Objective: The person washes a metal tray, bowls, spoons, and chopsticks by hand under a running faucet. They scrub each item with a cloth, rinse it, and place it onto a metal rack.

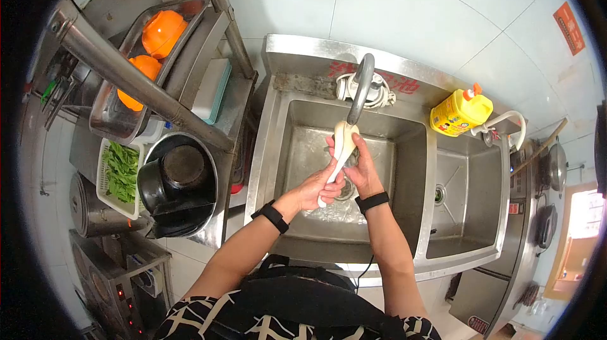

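A long white spoon (pixel 342 144) is held directly under the spout of the faucet (pixel 360 84), inside the sink (pixel 303 122). Its long axis runs almost straight away from the person, leaning a little: the rounded bowl end points up at the faucet's mouth and nearly touches it, while the handle end points back towards the person, below and slightly left of the faucet. The spoon is pale cream-white, smooth and plain, with a broad oval bowl that narrows into a slim, straight handle.

The left hand (pixel 318 189) is below and left of the faucet, its fingers closed round the lower half of the handle, with the tip showing just beneath them. The right hand (pixel 361 170) is below the faucet on the other side, its fingers curled against the upper handle just under the bowl. Both hands grip the spoon. Each wrist wears 1 black band.

Right of the faucet, a yellow bottle (pixel 461 111) with an orange cap stands on the sink's back ledge. Well left of the faucet, a black pot (pixel 178 179) sits beside a white basket of green leaves (pixel 120 172), and 2 orange bowls (pixel 161 31) lie in a steel tray (pixel 193 8).
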A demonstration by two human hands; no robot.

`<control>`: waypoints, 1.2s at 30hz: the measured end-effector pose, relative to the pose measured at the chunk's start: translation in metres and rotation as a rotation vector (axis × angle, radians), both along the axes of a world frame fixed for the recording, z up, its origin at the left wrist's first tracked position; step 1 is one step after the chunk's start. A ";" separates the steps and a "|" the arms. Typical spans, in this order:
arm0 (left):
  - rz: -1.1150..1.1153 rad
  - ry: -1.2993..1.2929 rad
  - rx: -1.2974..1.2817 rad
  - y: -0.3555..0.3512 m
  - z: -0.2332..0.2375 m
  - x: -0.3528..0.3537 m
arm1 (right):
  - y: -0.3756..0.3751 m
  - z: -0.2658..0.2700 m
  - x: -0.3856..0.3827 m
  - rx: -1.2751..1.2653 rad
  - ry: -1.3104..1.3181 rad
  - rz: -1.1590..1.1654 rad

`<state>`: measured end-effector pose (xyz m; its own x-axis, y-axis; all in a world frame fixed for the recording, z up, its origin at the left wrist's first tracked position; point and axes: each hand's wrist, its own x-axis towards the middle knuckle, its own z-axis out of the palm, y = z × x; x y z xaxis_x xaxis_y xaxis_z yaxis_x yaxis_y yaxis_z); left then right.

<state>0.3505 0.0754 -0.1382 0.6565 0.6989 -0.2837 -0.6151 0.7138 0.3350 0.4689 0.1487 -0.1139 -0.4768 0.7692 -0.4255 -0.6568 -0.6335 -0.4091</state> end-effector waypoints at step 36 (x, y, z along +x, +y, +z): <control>0.278 0.965 0.222 -0.018 -0.012 0.019 | -0.041 -0.039 0.019 0.287 -0.498 -0.064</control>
